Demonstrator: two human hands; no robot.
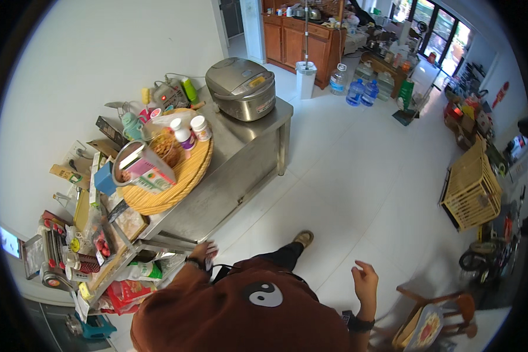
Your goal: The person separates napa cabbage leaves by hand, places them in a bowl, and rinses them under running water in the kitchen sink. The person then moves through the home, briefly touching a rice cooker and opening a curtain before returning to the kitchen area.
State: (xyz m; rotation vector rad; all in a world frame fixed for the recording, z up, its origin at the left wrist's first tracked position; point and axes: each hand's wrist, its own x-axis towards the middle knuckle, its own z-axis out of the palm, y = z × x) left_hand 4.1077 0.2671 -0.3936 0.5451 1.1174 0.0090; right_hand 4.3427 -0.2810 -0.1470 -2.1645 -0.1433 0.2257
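My left hand [203, 252] hangs beside the steel table [207, 207]; something pale and reddish shows at its blurred fingers, too unclear to name. Above the floor at the lower right is my right hand [366, 281], holding nothing, its fingers loosely bent and apart. On the table lies a round woven bamboo tray [193, 176] with a carton [154, 169], a tub of brown food pieces [165, 147] and two white bottles, one with a purple label [182, 134], the other nearby [200, 127]. A grey rice cooker [244, 90] stands at the table's far end.
A shelf [110, 268] with packets lies left of me. A yellow slatted crate [471, 189] and a wooden chair [435, 317] stand at right. Ahead are a white mop bucket [306, 81], large water bottles [355, 92], a dustpan [406, 116] and a wooden cabinet [295, 42].
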